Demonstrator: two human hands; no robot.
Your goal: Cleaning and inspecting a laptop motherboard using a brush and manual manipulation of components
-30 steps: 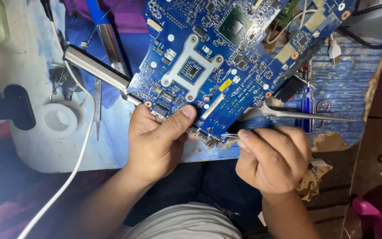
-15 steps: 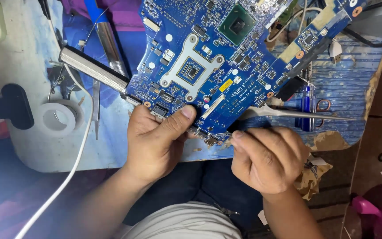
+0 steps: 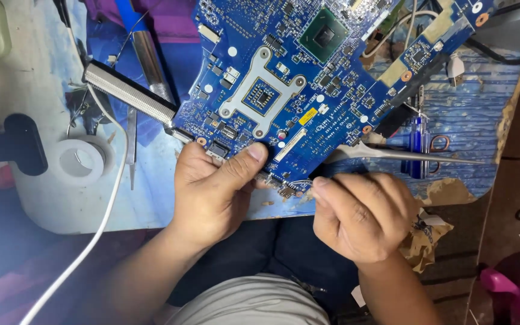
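Two hands on the job here: the left hand (image 3: 212,192) is pinching the near edge of a big blue circuit board (image 3: 296,78), thumb flat on top, board running off toward 1 o'clock across the desk (image 3: 79,204). The right hand (image 3: 362,216) sits curled shut at the board's 5 o'clock corner, maybe gripping the metal tweezers (image 3: 404,154), hard to tell. A roll of white tape (image 3: 79,159) sits at 9 o'clock.

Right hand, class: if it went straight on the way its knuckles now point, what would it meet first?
Probably the near edge of the blue circuit board, just beyond the right hand; the metal tweezers lie slightly right. Depth is unclear.
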